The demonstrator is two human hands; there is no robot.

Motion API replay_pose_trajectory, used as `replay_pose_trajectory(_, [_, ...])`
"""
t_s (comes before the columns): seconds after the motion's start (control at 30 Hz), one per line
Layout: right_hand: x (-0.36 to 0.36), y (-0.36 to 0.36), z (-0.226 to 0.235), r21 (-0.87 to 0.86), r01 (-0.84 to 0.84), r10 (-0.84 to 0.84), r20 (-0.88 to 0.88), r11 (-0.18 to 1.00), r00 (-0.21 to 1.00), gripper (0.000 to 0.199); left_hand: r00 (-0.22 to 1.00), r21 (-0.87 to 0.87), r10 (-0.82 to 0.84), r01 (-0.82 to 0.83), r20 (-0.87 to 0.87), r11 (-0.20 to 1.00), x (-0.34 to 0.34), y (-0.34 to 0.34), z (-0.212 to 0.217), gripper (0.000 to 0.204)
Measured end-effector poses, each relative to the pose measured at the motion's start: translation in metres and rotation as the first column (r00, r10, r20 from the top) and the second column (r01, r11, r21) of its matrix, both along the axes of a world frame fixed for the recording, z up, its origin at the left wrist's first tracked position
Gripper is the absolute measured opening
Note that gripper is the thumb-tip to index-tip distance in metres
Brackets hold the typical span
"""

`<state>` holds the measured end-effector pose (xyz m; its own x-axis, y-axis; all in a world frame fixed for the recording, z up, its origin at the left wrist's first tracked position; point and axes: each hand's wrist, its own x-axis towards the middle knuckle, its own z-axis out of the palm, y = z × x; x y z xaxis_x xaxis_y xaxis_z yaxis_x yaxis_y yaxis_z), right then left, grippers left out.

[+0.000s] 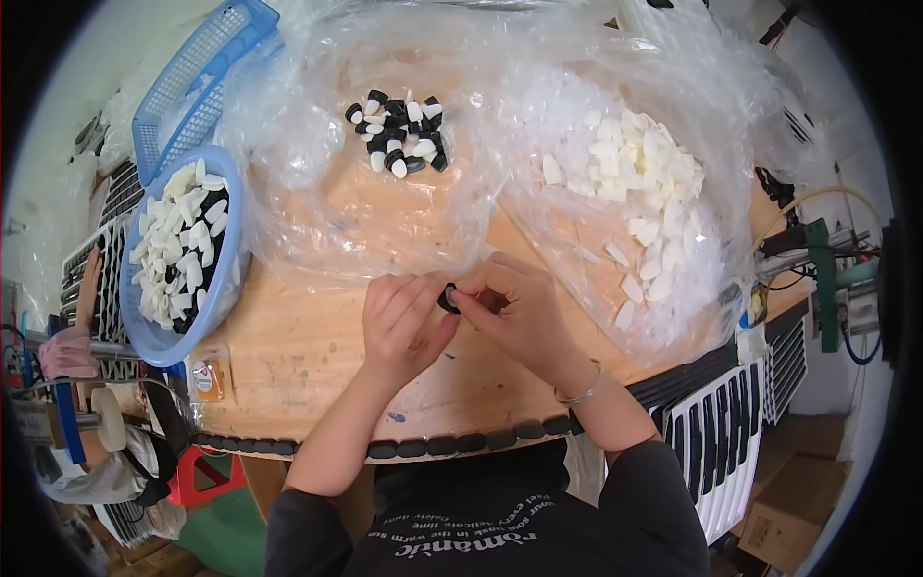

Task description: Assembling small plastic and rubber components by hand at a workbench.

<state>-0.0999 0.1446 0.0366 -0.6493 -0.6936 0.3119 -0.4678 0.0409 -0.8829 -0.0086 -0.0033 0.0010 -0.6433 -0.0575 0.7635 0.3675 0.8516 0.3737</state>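
Over the middle of the wooden table (308,375), my hands meet at a small black round piece (445,299) that looks like a cap. My left hand (406,322) grips it between thumb and fingertips. From the other side, my right hand (519,310) pinches at the piece, thumb and forefinger together; whether something small sits in that pinch is hidden. Beyond the hands, several black caps with white tongue-shaped pieces (399,135) lie in a loose heap on clear plastic. To the right spreads a pile of loose white tongue-shaped pieces (644,178).
A blue oval basket (240,260) full of black-and-white pieces stands at the left, with a blue rectangular basket (154,144) behind it. Clear plastic sheeting (288,183) covers the far table. A small orange packet (208,377) lies near left. Black padding (442,445) lines the near edge.
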Motion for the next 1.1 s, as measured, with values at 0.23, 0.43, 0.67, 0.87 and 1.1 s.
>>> replay_pose_trajectory(0.23, [0.004,-0.005,0.004,-0.116,-0.022,0.05,0.237,0.993,0.97,0.005,0.999,0.073,0.02,-0.018,-0.032,0.997,0.001,-0.001,-0.001,0.05])
replay_pose_trajectory(0.43, [0.0,-0.005,-0.007,-0.165,-0.043,0.065,0.13,0.985,0.989,0.01,0.998,0.111,0.022,-0.014,-0.066,0.994,0.002,0.001,0.001,0.05])
replay_pose_trajectory(0.67, [-0.004,-0.005,-0.013,-0.204,-0.101,0.199,0.545,0.974,0.814,0.018,1.0,0.21,0.019,-0.017,-0.009,0.978,0.003,-0.001,0.004,0.051])
replay_pose_trajectory(0.87, [-0.001,-0.008,-0.017,-0.143,-0.184,0.233,0.633,0.972,0.738,0.026,1.0,0.179,0.012,-0.01,-0.01,0.984,0.001,0.001,0.001,0.053])
replay_pose_trajectory(1.1, [-0.004,-0.008,-0.011,-0.077,-0.213,0.213,0.631,0.974,0.746,0.025,0.999,0.155,0.035,-0.035,0.005,0.987,0.003,-0.001,-0.002,0.053])
